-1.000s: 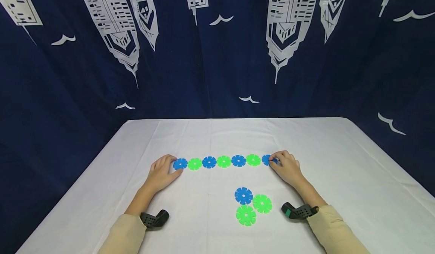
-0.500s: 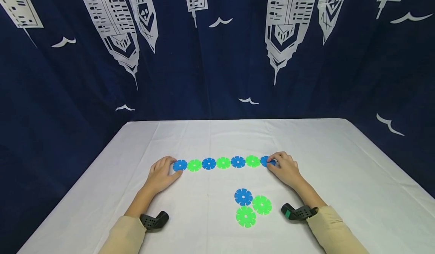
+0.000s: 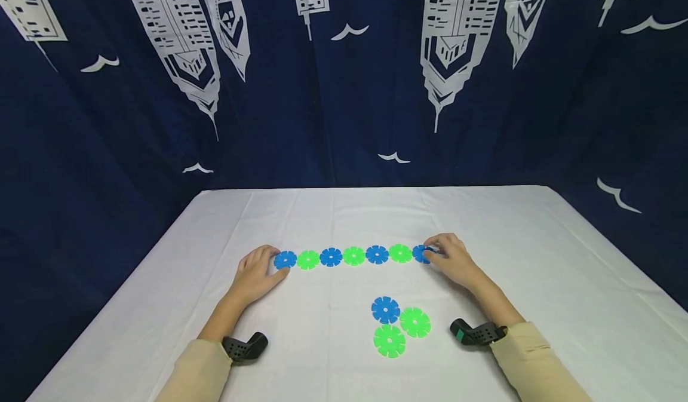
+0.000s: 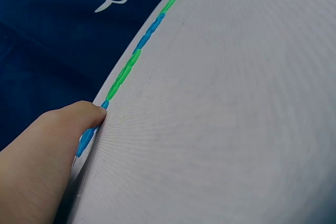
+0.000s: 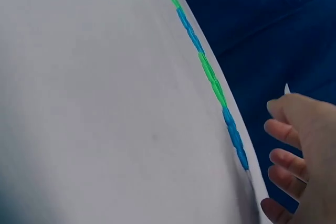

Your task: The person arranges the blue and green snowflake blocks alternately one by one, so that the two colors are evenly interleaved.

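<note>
A row of alternating blue and green notched plastic interlocking discs (image 3: 354, 255) lies across the white table. My left hand (image 3: 254, 276) holds the blue disc (image 3: 285, 260) at the row's left end, thumb and fingers at its edges. In the left wrist view, the thumb (image 4: 79, 116) covers part of that disc. My right hand (image 3: 454, 260) is at the right-end blue disc (image 3: 420, 254), partly covering it in the head view. The right wrist view shows its fingers (image 5: 283, 132) spread and apart from the blue disc (image 5: 234, 137).
Nearer the front, a blue disc (image 3: 385, 310) and two green discs (image 3: 415, 322) lie flat in a cluster. A dark blue curtain (image 3: 333, 121) with white prints hangs behind the table (image 3: 301, 342). Black cameras (image 3: 245, 347) sit on both wrists.
My right hand has shifted slightly up and away, its fingers coming off the end blue disc, more of which now shows. The left hand and the other discs have stayed put.
</note>
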Tool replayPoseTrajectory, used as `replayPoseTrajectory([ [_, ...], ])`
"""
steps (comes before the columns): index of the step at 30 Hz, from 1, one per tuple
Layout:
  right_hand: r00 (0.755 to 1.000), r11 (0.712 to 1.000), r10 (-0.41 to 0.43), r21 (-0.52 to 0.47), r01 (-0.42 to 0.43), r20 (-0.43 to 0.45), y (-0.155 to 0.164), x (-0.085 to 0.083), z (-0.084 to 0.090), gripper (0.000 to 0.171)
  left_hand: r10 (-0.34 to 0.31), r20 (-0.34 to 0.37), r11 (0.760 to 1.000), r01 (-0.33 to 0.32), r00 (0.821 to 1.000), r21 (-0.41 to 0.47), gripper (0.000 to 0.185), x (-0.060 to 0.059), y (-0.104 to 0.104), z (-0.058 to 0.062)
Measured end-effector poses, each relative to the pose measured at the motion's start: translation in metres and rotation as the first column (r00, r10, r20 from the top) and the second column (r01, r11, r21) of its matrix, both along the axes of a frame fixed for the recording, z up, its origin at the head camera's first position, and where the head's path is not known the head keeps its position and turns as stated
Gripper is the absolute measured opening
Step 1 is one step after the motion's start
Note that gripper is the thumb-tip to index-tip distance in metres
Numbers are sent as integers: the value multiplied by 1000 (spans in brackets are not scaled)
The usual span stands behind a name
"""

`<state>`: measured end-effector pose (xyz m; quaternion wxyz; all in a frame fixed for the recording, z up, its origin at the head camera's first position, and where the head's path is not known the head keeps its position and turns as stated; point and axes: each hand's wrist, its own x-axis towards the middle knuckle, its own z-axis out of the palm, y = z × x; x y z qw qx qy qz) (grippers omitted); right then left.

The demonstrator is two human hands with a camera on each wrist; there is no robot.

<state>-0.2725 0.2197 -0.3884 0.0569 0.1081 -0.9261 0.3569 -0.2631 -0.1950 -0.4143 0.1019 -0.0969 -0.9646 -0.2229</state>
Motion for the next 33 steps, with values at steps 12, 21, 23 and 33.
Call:
replayPoseTrajectory([
  [12, 987, 988, 154, -2, -154, 32, -3, 15, 30, 31, -5, -4, 1000, 5, 1000, -7, 53, 0, 0, 0],
  [21, 935, 943, 325, 26, -332, 142, -18, 31, 33, 35, 1, 7, 1000, -1, 1000, -5, 53, 2, 2, 2],
  [23, 912, 925, 363, 40, -377, 192, -22, 35, 34, 36, 3, 11, 1000, -3, 1000, -5, 53, 2, 2, 1],
  [33, 782, 833, 485, 64, -549, 392, -34, 54, 38, 34, 0, 7, 1000, 1, 1000, -12, 53, 1, 1, 3],
])
